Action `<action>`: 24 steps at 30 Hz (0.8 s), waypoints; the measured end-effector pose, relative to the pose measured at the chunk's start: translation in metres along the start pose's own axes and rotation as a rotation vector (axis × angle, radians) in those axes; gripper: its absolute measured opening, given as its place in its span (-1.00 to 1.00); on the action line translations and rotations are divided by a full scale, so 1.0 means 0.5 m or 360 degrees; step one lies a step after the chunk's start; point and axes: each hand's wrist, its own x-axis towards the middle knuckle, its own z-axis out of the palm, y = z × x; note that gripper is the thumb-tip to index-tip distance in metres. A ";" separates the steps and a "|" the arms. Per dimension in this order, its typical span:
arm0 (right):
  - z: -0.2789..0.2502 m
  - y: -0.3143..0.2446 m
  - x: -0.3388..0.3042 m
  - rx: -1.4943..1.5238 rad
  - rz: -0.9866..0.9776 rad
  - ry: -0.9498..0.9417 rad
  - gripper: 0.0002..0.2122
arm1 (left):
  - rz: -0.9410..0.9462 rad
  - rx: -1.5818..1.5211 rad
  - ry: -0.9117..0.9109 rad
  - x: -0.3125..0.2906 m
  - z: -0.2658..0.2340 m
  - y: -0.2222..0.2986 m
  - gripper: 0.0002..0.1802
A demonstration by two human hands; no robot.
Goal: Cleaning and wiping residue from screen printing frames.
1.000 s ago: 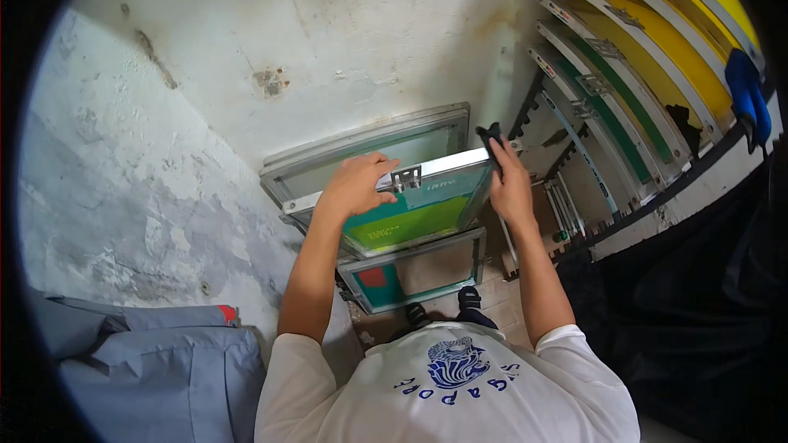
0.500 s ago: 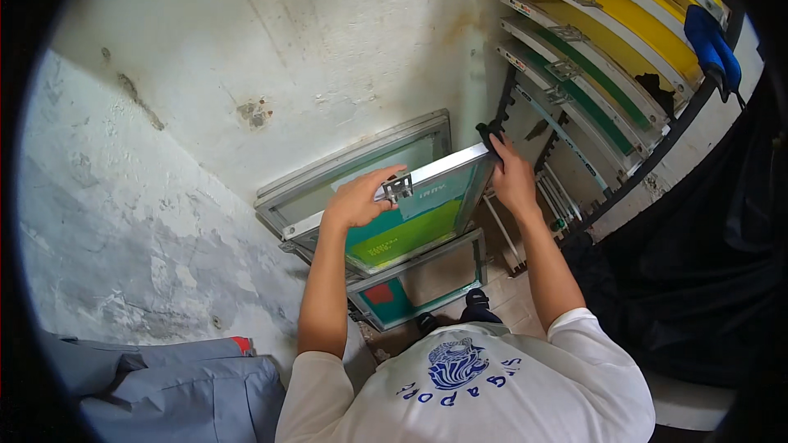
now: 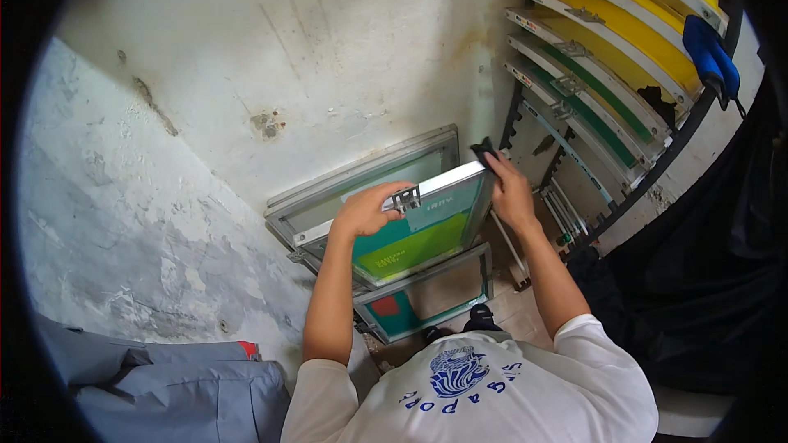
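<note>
A screen printing frame [image 3: 450,179] with a silver metal rim stands tilted in front of me, its mesh coloured teal and lime green. My left hand [image 3: 367,212] is closed over its top rail, fingers beside a small metal bracket [image 3: 405,198] fixed there. At the rail's right corner, my right hand [image 3: 512,195] pinches a black cloth [image 3: 484,151] against the frame. Behind it, another framed screen [image 3: 365,166] leans on the wall. Nearer my feet stands a lower framed screen [image 3: 386,324] with a teal and red area.
On the right, a black rack [image 3: 688,138] holds several yellow and green screens [image 3: 607,86], and a blue item [image 3: 710,53] hangs from it. Black fabric [image 3: 698,254] drapes below. Grey fabric [image 3: 180,385] lies at lower left, beside the worn wall [image 3: 148,221].
The whole view has shifted, so the scene sits slightly lower and further right. Both hands keep their places on the frame, and the black cloth remains at its right corner.
</note>
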 end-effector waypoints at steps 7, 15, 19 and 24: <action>0.100 -0.140 -0.054 0.0223 -0.0163 -0.0319 -0.40 | -0.0079 0.0032 -0.0015 -0.011 -0.009 -0.017 -0.27; 0.037 0.001 0.006 0.0006 -0.0069 0.0053 -0.45 | -0.0165 -0.0162 -0.0168 -0.022 -0.033 -0.010 -0.21; 0.080 -0.048 -0.021 0.0060 -0.0115 0.0059 -0.45 | -0.0077 -0.0497 -0.0244 -0.042 -0.041 -0.049 -0.16; 0.055 -0.132 -0.036 0.0468 -0.0088 -0.0483 -0.43 | -0.0201 -0.0724 -0.0361 -0.070 -0.068 -0.035 -0.12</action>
